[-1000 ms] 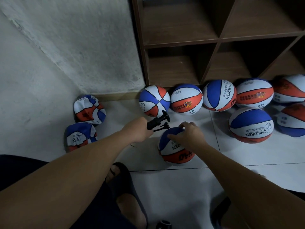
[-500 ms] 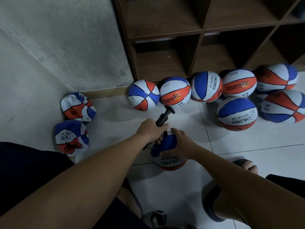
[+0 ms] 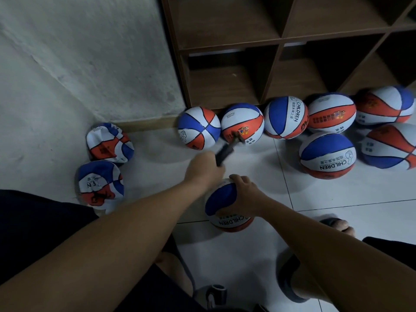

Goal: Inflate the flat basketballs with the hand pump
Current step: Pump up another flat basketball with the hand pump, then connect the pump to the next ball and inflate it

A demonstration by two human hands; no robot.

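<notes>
Left hand (image 3: 203, 168) is gripping the black hand pump (image 3: 226, 150), blurred, angled up toward the shelf unit (image 3: 279, 41). Right hand (image 3: 244, 194) is holding the basketball (image 3: 221, 204) on the floor tiles (image 3: 337, 199), open tile lying around it. Two crumpled flat balls (image 3: 101, 183) are lying near the wall (image 3: 67, 75); round balls (image 3: 327, 155) are lining the shelf's foot.

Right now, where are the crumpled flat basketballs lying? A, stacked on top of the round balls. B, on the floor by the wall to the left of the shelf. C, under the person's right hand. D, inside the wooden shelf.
B: the two crumpled flat basketballs lie on the floor beside the wall, left of the wooden shelf, apart from the row of round balls.
</notes>
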